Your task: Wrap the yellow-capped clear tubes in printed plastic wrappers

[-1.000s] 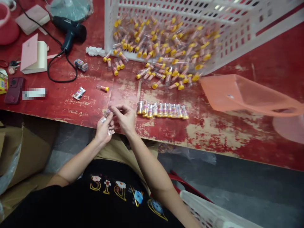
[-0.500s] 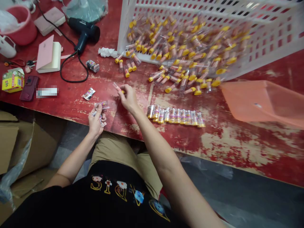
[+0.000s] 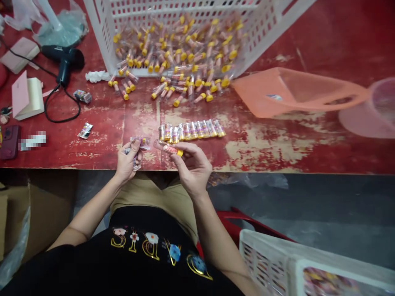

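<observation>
My left hand [image 3: 128,161] is closed around several small printed plastic sleeves [image 3: 142,142], one sticking out toward the right. Between the thumb and fingers of my right hand [image 3: 195,167] is a clear tube with a yellow cap [image 3: 170,149] and pinkish contents. Its uncapped end points left, close to the sleeve but apart from it. Just beyond my right hand lies a row of sleeved tubes [image 3: 194,130], side by side on the red table [image 3: 265,142]. A loose printed bundle [image 3: 85,130] rests to the left of my hands.
A white basket [image 3: 106,45] lies at the back with many yellow-capped tubes spilling out. An orange scoop [image 3: 259,92] is on the right. Left stand a heat gun [image 3: 63,61] with its cord, a pink notebook [image 3: 27,96] and a phone [image 3: 10,142]. Another crate [image 3: 268,263] is low at right.
My right hand has brought the yellow-capped tube right and nearer to me, turning it toward the left hand's sleeves. My left hand keeps its hold. The whole view has swung right.
</observation>
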